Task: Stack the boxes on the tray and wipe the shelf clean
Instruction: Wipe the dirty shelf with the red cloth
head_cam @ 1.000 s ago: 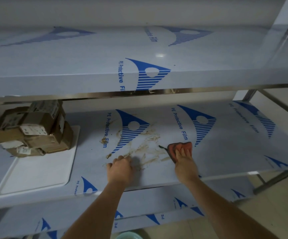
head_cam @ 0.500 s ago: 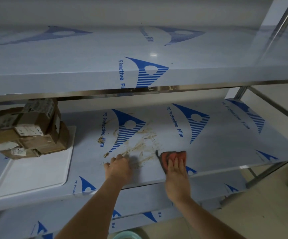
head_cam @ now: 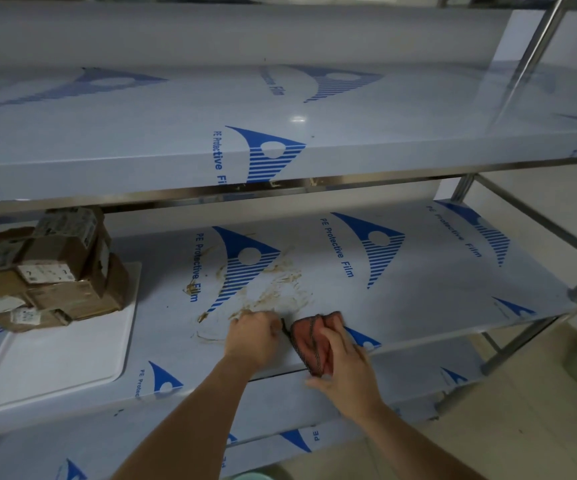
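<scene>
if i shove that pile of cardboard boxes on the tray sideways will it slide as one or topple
Probably topple or shed boxes: the cardboard boxes lie crooked and overhang each other, not squared. They look small and creased, so likely light and easily shifted. The white tray looks smooth, so the bottom box may slide first.

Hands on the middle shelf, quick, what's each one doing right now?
Left hand: rests on the film-covered middle shelf by the brown smears, fingers curled, holding nothing visible.
Right hand: presses the reddish-orange cloth near the shelf's front edge.
</scene>
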